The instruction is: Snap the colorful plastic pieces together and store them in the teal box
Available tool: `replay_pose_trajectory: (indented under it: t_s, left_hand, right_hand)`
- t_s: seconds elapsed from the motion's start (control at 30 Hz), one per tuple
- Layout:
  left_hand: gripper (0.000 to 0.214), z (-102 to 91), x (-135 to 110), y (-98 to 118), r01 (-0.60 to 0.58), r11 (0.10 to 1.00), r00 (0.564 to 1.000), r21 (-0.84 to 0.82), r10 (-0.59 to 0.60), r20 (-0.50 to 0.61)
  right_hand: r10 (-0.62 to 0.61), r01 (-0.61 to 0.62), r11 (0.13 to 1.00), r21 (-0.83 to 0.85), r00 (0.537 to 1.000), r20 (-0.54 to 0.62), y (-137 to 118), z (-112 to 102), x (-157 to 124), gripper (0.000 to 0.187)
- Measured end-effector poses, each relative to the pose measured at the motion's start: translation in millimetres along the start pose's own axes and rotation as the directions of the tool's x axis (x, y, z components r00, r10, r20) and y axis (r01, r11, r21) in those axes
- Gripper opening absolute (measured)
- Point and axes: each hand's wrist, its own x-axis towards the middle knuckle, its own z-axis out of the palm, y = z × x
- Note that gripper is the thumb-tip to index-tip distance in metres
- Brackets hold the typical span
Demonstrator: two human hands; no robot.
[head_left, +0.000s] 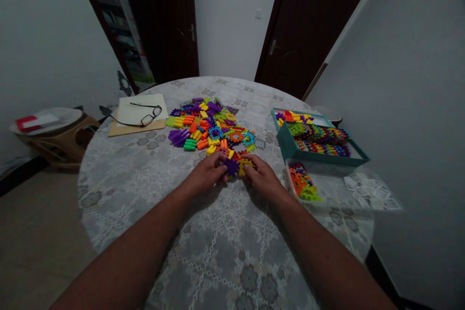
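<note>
My left hand is closed on a purple toothed toy piece, pinched between thumb and fingers. A yellow toothed toy piece is pinched in my right hand. The two pieces meet edge to edge between my hands; whether they are interlocked I cannot tell. Just beyond my fingers spreads a heap of colourful plastic building pieces. It mixes gear-edged squares with ribbed purple, green, orange and yellow parts.
Eyeglasses lie on papers at the left. Toward the right stand a teal box packed with pieces and a clear tub of orange and green ones. White pieces lie in a plastic bag. A patterned cloth covers the round table.
</note>
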Motion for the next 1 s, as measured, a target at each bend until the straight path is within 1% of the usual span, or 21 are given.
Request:
replay_pose_trajectory:
  t_s: [0.07,0.1,0.2,0.23,0.3,0.4,0.47,0.63,0.77,0.9,1.0]
  left_hand:
    - [0.015,-0.5,0.4,0.0,0.021,1.0,1.0,-0.008,-0.021,0.012]
    - [0.013,-0.5,0.1,0.2,0.018,1.0,1.0,-0.008,-0.018,0.02]
    - [0.014,-0.1,-1.4,1.5,-0.009,1.0,1.0,0.024,0.009,0.018]
    - [0.014,0.0,-1.8,2.0,-0.024,0.998,1.0,0.055,0.024,0.006]
    - [0.014,-0.4,-2.5,3.2,-0.071,0.986,0.997,0.149,0.076,-0.027]
    - [0.015,-2.0,-2.9,5.3,-0.156,0.941,0.979,0.302,0.188,-0.082]
    - [0.016,-3.1,-3.1,6.7,-0.175,0.914,0.969,0.367,0.225,-0.1]
    - [0.02,-4.4,-3.5,8.9,-0.167,0.891,0.968,0.422,0.229,-0.1]
    - [0.023,-4.9,-2.8,9.7,-0.149,0.876,0.975,0.459,0.207,-0.08]
    - [0.032,-4.8,-2.6,7.9,-0.137,0.892,0.983,0.43,0.175,-0.049]
    - [0.041,-4.4,-2.5,5.6,-0.176,0.89,0.973,0.422,0.221,-0.06]
  right_hand:
    - [0.012,-0.012,1.0,0.013,1.0,0.018,2.0,1.9,0.0,0.05]
    - [-0.017,0.017,1.0,0.0,1.0,0.025,2.4,2.8,-0.1,0.052]
    - [-0.161,0.164,0.982,-0.091,0.986,0.048,1.1,5.1,-1.6,0.054]
    - [-0.199,0.204,0.971,-0.127,0.979,0.047,0.1,5.9,-2.3,0.053]
    - [-0.237,0.24,0.955,-0.173,0.971,0.036,-2.3,7.2,-3.6,0.052]
    - [-0.243,0.246,0.948,-0.202,0.969,0.04,-4.9,8.1,-4.5,0.053]
    - [-0.238,0.246,0.944,-0.219,0.969,0.062,-5.5,8.0,-4.4,0.055]
    - [-0.246,0.263,0.928,-0.263,0.964,0.098,-5.7,7.1,-3.9,0.055]
    - [-0.249,0.288,0.909,-0.3,0.955,0.162,-7.6,4.7,-4.4,0.056]
    - [-0.277,0.332,0.886,-0.325,0.939,0.205,-10.1,3.1,-4.4,0.06]
    - [-0.32,0.384,0.854,-0.351,0.92,0.227,-13.3,2.6,-4.4,0.064]
